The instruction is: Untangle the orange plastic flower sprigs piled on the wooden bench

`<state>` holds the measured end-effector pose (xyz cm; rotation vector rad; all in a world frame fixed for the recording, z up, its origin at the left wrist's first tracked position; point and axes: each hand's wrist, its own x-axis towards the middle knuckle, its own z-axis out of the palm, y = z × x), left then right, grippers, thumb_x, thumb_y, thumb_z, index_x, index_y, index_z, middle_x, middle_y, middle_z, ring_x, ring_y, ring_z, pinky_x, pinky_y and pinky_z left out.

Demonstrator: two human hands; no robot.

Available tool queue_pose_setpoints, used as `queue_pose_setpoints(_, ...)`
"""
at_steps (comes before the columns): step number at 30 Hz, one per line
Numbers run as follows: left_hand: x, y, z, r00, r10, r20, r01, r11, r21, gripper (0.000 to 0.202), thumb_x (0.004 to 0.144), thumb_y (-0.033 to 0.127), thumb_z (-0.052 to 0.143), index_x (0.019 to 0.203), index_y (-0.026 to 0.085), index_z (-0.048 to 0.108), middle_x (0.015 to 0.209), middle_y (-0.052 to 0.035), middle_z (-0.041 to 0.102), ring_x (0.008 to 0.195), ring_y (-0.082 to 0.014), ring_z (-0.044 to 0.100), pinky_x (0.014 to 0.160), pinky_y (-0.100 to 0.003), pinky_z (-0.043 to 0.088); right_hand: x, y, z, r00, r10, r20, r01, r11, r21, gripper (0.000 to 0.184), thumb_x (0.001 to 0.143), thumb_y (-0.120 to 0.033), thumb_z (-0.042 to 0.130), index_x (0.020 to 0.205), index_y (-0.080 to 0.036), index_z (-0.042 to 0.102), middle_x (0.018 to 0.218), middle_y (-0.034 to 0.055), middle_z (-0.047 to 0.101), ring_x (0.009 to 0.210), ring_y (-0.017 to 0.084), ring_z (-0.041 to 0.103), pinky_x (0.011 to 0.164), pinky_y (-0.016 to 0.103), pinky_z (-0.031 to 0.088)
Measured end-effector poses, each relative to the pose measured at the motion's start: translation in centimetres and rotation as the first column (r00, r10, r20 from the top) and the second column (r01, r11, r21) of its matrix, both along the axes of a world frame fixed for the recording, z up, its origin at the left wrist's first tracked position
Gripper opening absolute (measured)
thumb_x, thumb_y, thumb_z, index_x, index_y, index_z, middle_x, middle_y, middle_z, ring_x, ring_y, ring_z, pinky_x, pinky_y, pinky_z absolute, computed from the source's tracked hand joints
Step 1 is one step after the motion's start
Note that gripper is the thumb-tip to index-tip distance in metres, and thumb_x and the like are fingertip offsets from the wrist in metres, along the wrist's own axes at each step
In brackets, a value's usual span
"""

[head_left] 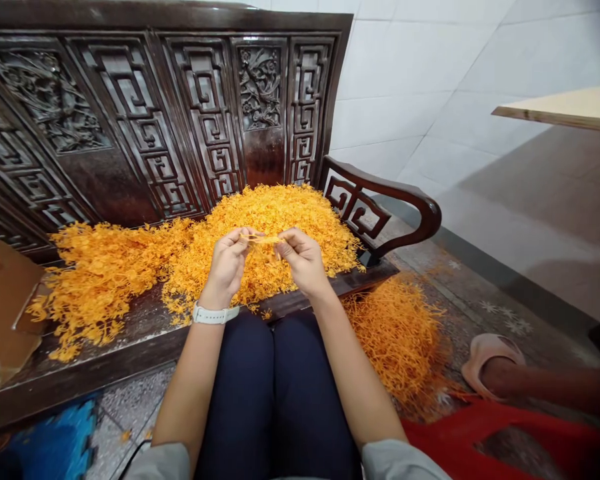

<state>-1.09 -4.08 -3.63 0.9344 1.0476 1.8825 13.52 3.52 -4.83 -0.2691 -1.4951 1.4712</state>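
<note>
We pinch an orange strand point(263, 238) between left hand point(229, 259) and right hand point(304, 259). Both grips hold it tight above the heaped table point(130, 333).

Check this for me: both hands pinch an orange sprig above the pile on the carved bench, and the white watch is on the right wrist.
Wrong in one respect: the head view shows the white watch on the left wrist, not the right. The rest stands: the left hand and right hand pinch the orange sprig above the pile on the carved bench.
</note>
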Motion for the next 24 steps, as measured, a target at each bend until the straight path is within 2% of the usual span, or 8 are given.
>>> queue_pose_setpoints(4,0.1,-0.7,0.4,0.947,-0.187,-0.261,0.168,0.982,-0.092,0.025,0.088,0.041,0.081,0.099,0.019,0.082,0.106,-0.0099,0.079,0.107,-0.0242,0.071,0.102,-0.037,0.05,0.1,-0.1,0.4,0.998,-0.029,-0.049,0.024,0.995,-0.1,0.031,0.092,-0.049,0.075,0.083,-0.023,0.06,0.064,-0.0044,0.055,0.06,0.012,0.049,0.065,0.029,0.041)
queue_pose_setpoints(8,1.1,-0.6,0.8,0.921,-0.033,-0.389,0.021,0.999,-0.035,0.033,0.091,0.052,0.077,0.09,0.019,0.08,0.096,-0.0074,0.078,0.096,-0.0209,0.069,0.094,-0.033,0.05,0.6,-0.4,0.7,0.996,-0.042,0.076,0.046,0.998,-0.053,0.031,0.096,-0.038,0.065,0.072,-0.021,0.055,0.06,-0.0044,0.048,0.057,0.011,0.043,0.061,0.029,0.035)
queue_pose_setpoints(16,0.3,0.4,-0.1,0.998,0.031,0.06,-0.03,0.999,-0.026,0.024,0.091,0.027,0.078,0.071,0.016,0.07,0.063,0.0012,0.057,0.055,-0.0086,0.049,0.061,-0.022,0.046,2.0,-2.4,2.5,0.966,0.041,0.257,-0.116,0.952,0.285,0.029,0.099,-0.032,0.058,0.072,-0.021,0.056,0.065,-0.0033,0.046,0.057,0.011,0.04,0.058,0.028,0.034)
queue_pose_setpoints(18,-1.2,0.3,-0.5,0.952,0.071,0.298,-0.054,0.997,-0.063,0.02,0.09,0.016,0.075,0.073,0.015,0.066,0.063,0.0044,0.054,0.05,-0.005,0.044,0.057,-0.019,0.044,3.0,-3.8,3.9,0.876,0.423,0.232,-0.483,0.783,0.392,0.028,0.097,-0.032,0.064,0.071,-0.022,0.059,0.067,-0.0013,0.057,0.059,0.012,0.049,0.059,0.027,0.042)
queue_pose_setpoints(21,-3.4,0.6,-1.3,0.867,0.213,0.45,-0.188,0.977,-0.101,0.019,0.094,0.013,0.071,0.075,0.016,0.065,0.06,0.0066,0.053,0.049,-0.0046,0.048,0.061,-0.017,0.051,4.5,-5.0,5.2,0.377,0.84,0.391,-0.832,0.122,0.541,0.033,0.075,-0.035,0.09,0.062,-0.026,0.062,0.071,0.0011,0.066,0.071,0.013,0.064,0.072,0.024,0.053)
queue_pose_setpoints(22,-3.7,0.8,-1.5,0.872,0.187,0.452,-0.157,0.982,-0.104,0.016,0.095,0.021,0.073,0.081,0.017,0.068,0.06,0.0058,0.054,0.055,-0.0071,0.056,0.063,-0.019,0.053,4.8,-4.9,5.4,0.373,0.83,0.414,-0.822,0.089,0.563,0.037,0.066,-0.039,0.096,0.059,-0.027,0.062,0.069,0.0012,0.066,0.072,0.014,0.066,0.072,0.023,0.054)
queue_pose_setpoints(23,-3.8,0.9,-1.7,0.884,0.158,0.441,-0.128,0.987,-0.096,0.016,0.095,0.029,0.075,0.086,0.017,0.07,0.064,0.0044,0.058,0.06,-0.0091,0.061,0.064,-0.021,0.055,5.0,-4.5,5.4,0.497,0.778,0.384,-0.783,0.211,0.586,0.04,0.061,-0.045,0.099,0.058,-0.028,0.063,0.066,0.0013,0.064,0.07,0.015,0.066,0.07,0.023,0.054)
queue_pose_setpoints(24,-3.6,0.9,-1.7,0.903,0.12,0.413,-0.094,0.992,-0.084,0.02,0.093,0.036,0.078,0.09,0.017,0.072,0.07,0.0027,0.063,0.065,-0.011,0.064,0.064,-0.023,0.056,5.0,-3.8,5.3,0.688,0.654,0.315,-0.68,0.429,0.594,0.04,0.061,-0.054,0.097,0.06,-0.029,0.066,0.063,0.0014,0.062,0.066,0.015,0.064,0.065,0.024,0.054)
